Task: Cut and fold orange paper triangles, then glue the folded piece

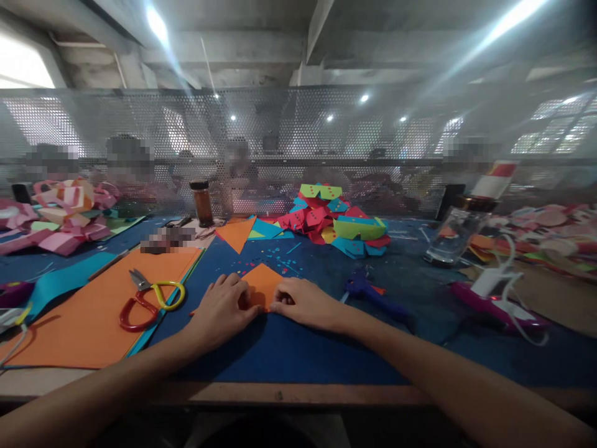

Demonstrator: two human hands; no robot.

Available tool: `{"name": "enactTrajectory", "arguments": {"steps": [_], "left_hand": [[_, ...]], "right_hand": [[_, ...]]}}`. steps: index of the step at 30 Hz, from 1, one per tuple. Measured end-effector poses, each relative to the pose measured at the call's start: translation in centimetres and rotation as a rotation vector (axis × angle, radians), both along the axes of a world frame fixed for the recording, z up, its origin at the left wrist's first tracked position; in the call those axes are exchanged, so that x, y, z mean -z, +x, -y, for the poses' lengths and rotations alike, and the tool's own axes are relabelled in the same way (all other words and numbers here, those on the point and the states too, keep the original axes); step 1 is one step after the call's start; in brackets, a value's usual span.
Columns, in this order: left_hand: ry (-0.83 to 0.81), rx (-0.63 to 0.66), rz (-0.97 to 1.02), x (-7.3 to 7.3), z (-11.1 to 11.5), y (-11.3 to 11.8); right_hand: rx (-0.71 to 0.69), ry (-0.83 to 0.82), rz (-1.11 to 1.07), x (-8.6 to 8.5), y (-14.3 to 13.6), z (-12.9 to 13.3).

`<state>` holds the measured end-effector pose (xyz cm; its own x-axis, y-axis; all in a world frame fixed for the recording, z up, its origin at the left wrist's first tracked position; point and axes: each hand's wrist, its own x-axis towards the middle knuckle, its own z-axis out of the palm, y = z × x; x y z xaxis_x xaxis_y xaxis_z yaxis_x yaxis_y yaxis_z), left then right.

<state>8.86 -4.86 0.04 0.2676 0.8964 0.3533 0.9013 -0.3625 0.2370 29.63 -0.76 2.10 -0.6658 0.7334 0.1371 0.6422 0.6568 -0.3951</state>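
A folded orange paper [263, 281] with its point facing away lies on the blue tabletop [289, 358]. My left hand [226, 309] rests on its left part, fingers curled and the thumb at the paper's near edge. On the right side, my right hand [303, 303] presses the same edge with thumb and fingers pinched together. The two thumbs are close to each other near the middle of the edge. Part of the paper is hidden under both hands.
Scissors [150, 298] lie on orange sheets [88, 323] to the left. Glue guns, one blue [373, 294] and one magenta [499, 305], are at the right. Colourful folded papers [321, 218], a brown jar [202, 204] and a glass [454, 233] stand before a perforated screen.
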Motion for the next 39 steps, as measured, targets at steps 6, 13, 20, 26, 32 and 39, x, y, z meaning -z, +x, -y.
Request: {"name": "enactTrajectory", "arguments": {"steps": [6,13,20,26,32,39], "left_hand": [[-0.01,-0.027,-0.015,0.0,-0.1,0.3],[-0.032,-0.03,-0.011,-0.1,-0.1,0.2],[-0.052,-0.017,0.008,-0.2,0.0,-0.3],[-0.077,-0.001,0.031,-0.3,0.3,-0.7],[-0.085,0.012,0.049,0.1,0.3,-1.4],[-0.066,0.015,0.05,0.5,0.0,-2.7]], "right_hand": [[-0.004,-0.005,-0.009,0.0,0.0,0.0],[-0.006,-0.01,-0.013,-0.1,0.0,0.1],[-0.006,0.001,-0.01,0.0,0.0,0.0],[-0.006,0.004,-0.015,0.1,0.1,0.0],[-0.006,0.006,-0.022,0.1,0.1,0.0],[-0.005,-0.002,-0.023,0.2,0.1,-0.1]]}}
